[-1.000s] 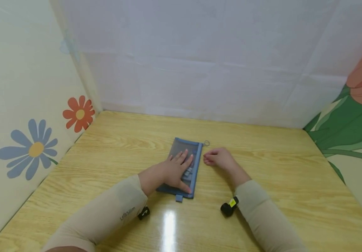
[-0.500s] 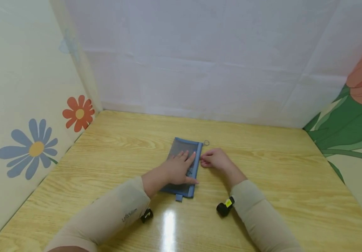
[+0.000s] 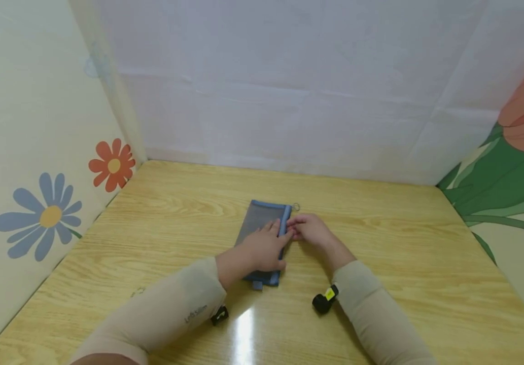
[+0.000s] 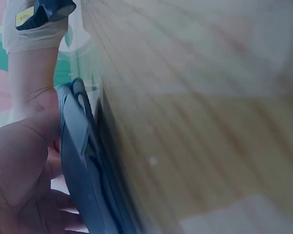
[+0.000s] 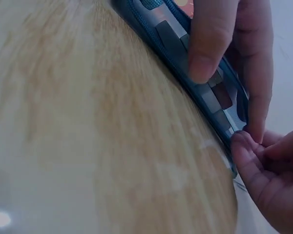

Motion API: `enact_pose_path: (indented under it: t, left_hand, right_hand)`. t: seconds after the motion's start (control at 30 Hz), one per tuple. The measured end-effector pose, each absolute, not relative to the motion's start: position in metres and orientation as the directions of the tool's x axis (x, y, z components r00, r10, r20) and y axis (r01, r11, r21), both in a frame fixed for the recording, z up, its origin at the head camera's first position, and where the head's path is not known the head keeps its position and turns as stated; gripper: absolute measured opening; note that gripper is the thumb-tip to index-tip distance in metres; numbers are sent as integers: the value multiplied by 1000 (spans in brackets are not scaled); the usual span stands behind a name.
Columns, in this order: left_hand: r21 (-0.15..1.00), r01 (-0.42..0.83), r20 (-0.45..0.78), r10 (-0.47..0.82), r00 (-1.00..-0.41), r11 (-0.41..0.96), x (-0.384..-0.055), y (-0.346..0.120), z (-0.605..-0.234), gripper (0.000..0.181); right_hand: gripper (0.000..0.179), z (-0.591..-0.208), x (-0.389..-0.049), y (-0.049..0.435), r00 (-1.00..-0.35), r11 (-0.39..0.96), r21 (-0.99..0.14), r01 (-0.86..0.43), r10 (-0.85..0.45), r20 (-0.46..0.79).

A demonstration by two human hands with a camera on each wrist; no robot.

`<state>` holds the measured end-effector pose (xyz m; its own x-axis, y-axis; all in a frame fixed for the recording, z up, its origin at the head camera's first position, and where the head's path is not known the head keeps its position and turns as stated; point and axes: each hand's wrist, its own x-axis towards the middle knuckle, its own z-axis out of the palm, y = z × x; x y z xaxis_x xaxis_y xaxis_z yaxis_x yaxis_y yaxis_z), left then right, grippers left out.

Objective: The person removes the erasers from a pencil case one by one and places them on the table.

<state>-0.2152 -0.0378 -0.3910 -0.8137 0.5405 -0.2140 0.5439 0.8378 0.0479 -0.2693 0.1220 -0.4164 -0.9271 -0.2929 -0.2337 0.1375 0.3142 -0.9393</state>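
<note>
A blue-edged mesh zipper pouch lies flat on the table. In the right wrist view, several small dark and light blocky pieces show within the pouch. My left hand rests across its lower half, fingers spread and fairly straight, the index fingertip at the right-hand zipper edge. At that edge, my right hand curls its thumb and fingers together, pinching the border; exactly what part is between the fingertips is hidden. The left wrist view shows the left palm beside the pouch's side.
A small metal ring sits at the pouch's far right corner, and a blue fabric tab sticks out at its near end. The wooden table meets a white back sheet. Flower-printed panels stand at the sides.
My left hand has slid right across the pouch toward its zipper edge. The right hand has moved slightly left and now meets that edge and the left fingertips. The pouch has barely moved.
</note>
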Motion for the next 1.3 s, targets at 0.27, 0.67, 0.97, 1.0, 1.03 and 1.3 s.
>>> enact_pose_path:
  t: [0.27, 0.67, 0.97, 1.0, 1.03, 1.3]
  left_hand:
    - [17, 502, -164, 498, -852, 865, -216, -30, -391, 67]
    - [-115, 359, -106, 348, -931, 926, -209, -19, -383, 32]
    - [-37, 353, -120, 347, -930, 935, -218, -26, -376, 28]
    - [-29, 350, -108, 345, -932, 936, -219, -28, -374, 29]
    - [-26, 348, -97, 345, -934, 937, -220, -30, -372, 29]
    - [126, 326, -106, 340, -934, 937, -221, -48, -358, 50]
  right_hand:
    - [31, -417, -269, 121, -924, 265, -956, 128, -318, -212]
    - [39, -416, -270, 124, -907, 263, -961, 82, -381, -181]
    - [31, -419, -271, 127, -900, 323, -946, 2, -411, -142]
    - [31, -419, -271, 127, -899, 327, -945, -4, -414, -139]
    - [31, -419, -271, 128, -897, 330, -944, -15, -421, -133]
    - [28, -416, -268, 131, -893, 345, -937, -51, -436, -111]
